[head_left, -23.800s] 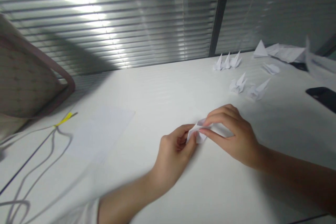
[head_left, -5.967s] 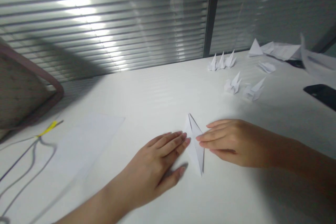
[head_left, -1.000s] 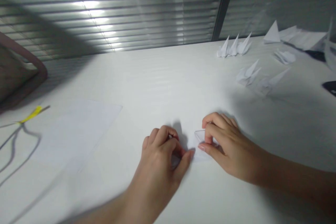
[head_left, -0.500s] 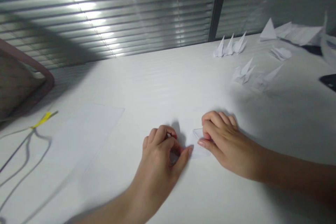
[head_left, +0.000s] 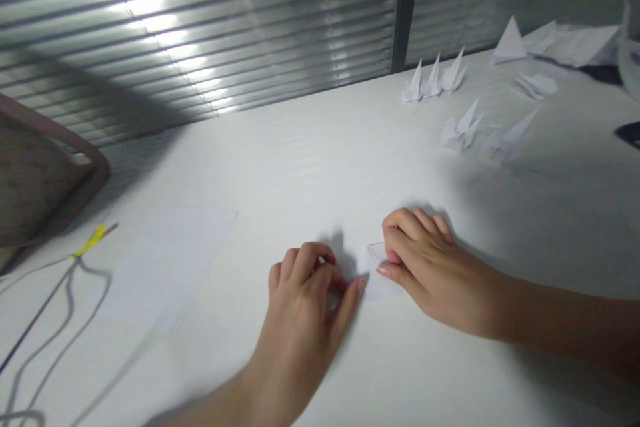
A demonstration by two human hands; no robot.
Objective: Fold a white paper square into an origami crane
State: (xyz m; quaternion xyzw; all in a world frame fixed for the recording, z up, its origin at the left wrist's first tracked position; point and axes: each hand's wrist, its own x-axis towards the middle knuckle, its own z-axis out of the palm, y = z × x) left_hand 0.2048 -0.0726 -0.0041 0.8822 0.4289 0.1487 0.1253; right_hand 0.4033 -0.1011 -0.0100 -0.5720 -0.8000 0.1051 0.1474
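A small piece of folded white paper [head_left: 379, 288] lies on the white table between my two hands, a raised flap showing at its upper edge. My left hand [head_left: 303, 313] has its thumb and index finger closed at the paper's left side, the thumb tip on it. With curled fingers and the thumb pressed in, my right hand [head_left: 425, 267] grips the paper's flap from the right. Both hands cover much of the paper, so its full shape is hidden.
A flat white sheet [head_left: 170, 260] lies at left, beside grey cords with a yellow tie [head_left: 90, 240]. Folded paper cranes [head_left: 433, 81] stand at the back right, with two more cranes [head_left: 461, 130] nearer. Other folded papers [head_left: 570, 43] are behind them. Blinds [head_left: 280, 20] border the far edge.
The view has tilted slightly, shifting the background. Both hands keep nearly the same hold on the paper, with no clear change in its fold.
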